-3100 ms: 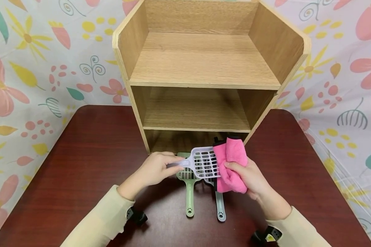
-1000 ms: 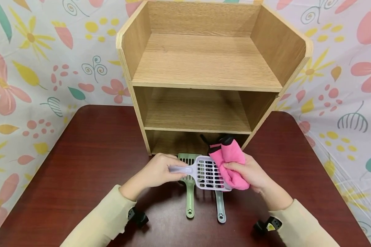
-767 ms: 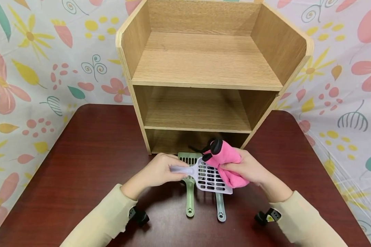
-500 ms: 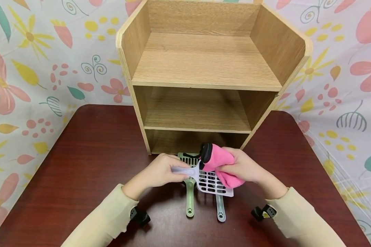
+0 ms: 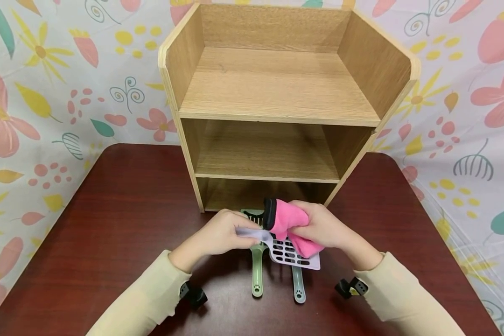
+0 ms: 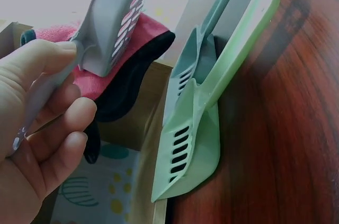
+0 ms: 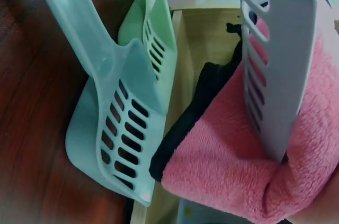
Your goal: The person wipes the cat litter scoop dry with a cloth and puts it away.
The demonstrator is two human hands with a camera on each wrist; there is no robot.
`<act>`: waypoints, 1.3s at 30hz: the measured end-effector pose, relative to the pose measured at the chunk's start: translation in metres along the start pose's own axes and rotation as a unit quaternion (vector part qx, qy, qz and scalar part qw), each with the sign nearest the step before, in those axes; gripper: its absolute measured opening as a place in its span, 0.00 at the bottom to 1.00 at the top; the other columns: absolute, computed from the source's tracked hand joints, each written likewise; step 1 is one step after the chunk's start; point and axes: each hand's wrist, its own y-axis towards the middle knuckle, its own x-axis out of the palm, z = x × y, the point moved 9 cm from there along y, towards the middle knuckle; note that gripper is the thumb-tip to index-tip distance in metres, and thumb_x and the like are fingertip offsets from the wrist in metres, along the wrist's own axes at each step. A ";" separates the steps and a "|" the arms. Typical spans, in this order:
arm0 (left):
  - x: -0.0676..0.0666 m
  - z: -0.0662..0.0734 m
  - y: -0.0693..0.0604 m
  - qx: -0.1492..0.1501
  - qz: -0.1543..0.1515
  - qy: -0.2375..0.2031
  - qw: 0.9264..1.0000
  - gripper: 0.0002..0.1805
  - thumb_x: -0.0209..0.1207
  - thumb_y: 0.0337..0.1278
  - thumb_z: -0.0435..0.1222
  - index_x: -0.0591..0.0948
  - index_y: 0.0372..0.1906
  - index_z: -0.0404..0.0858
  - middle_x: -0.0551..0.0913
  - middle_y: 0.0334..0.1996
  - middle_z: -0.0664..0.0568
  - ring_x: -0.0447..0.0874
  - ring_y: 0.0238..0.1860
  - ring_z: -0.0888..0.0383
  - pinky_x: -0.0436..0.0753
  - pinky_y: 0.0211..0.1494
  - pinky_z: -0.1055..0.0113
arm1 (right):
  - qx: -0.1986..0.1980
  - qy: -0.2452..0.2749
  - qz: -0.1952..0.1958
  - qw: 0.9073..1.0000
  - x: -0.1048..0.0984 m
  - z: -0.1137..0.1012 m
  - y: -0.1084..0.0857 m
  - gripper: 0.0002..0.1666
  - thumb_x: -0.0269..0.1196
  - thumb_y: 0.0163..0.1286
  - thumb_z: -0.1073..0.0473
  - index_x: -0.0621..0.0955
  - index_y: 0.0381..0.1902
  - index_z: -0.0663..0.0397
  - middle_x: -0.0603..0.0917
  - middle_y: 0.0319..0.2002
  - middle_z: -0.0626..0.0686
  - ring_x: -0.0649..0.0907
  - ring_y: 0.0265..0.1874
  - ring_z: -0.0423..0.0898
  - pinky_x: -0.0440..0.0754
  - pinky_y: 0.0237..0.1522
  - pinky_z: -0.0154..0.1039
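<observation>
My left hand (image 5: 222,235) grips a lavender litter scoop (image 5: 290,254) by its handle and holds it above the table, its slotted end tilted down to the right. My right hand (image 5: 321,225) holds a bunched pink cloth with black edging (image 5: 291,217) against that slotted end, covering part of it. In the right wrist view the pink cloth (image 7: 222,166) wraps round the scoop's edge (image 7: 286,60). Below lie a green litter scoop (image 5: 257,275) and a blue-grey litter scoop (image 5: 298,284), handles toward me. Their slotted heads are partly hidden in the head view.
A wooden shelf unit (image 5: 277,116) with three levels stands behind the scoops, at the back of the dark red table (image 5: 143,210). Both lower scoops' heads meet its bottom front edge. Flower-patterned fabric (image 5: 46,93) hangs round the table.
The right hand has moved left with the cloth along the lavender scoop, from its far edge toward the handle. The scoop has dropped slightly and tilted. The green and blue-grey scoops stay put.
</observation>
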 end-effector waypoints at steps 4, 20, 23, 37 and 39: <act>0.002 0.005 0.000 0.012 -0.003 0.018 1.000 0.10 0.69 0.45 0.40 0.88 0.36 0.43 0.87 0.30 0.56 0.78 0.29 0.69 0.74 0.32 0.80 | -0.026 -0.055 0.006 0.998 0.002 -0.009 0.001 0.19 0.66 0.52 0.63 0.81 0.44 0.41 0.83 0.31 0.39 0.77 0.27 0.36 0.77 0.33 0.33; -0.013 -0.007 -0.013 0.018 0.037 0.026 0.999 0.12 0.69 0.47 0.40 0.88 0.40 0.43 0.86 0.30 0.57 0.75 0.27 0.70 0.74 0.30 0.80 | 0.009 -0.064 0.045 0.997 -0.019 0.008 -0.015 0.18 0.69 0.55 0.58 0.79 0.44 0.40 0.83 0.30 0.39 0.77 0.27 0.36 0.76 0.33 0.33; -0.015 -0.011 -0.015 0.006 0.037 0.012 0.999 0.12 0.69 0.47 0.39 0.88 0.39 0.42 0.86 0.30 0.56 0.76 0.28 0.70 0.75 0.30 0.80 | 0.014 -0.052 0.047 0.997 -0.025 0.013 -0.020 0.18 0.69 0.55 0.59 0.79 0.43 0.40 0.82 0.29 0.40 0.76 0.28 0.37 0.76 0.32 0.32; -0.015 0.000 -0.009 0.031 0.064 0.025 0.997 0.10 0.69 0.46 0.38 0.87 0.36 0.39 0.85 0.28 0.55 0.80 0.29 0.66 0.78 0.34 0.77 | -0.128 -0.122 0.028 0.984 -0.019 -0.043 -0.037 0.27 0.68 0.55 0.57 0.79 0.55 0.44 0.77 0.51 0.41 0.73 0.50 0.37 0.70 0.52 0.31; -0.013 0.002 -0.008 0.036 0.062 0.032 0.997 0.09 0.68 0.47 0.38 0.87 0.36 0.39 0.84 0.28 0.56 0.79 0.28 0.66 0.77 0.34 0.79 | -0.125 -0.158 0.022 0.979 -0.012 -0.046 -0.036 0.27 0.68 0.56 0.52 0.78 0.56 0.43 0.77 0.51 0.41 0.73 0.49 0.38 0.71 0.51 0.35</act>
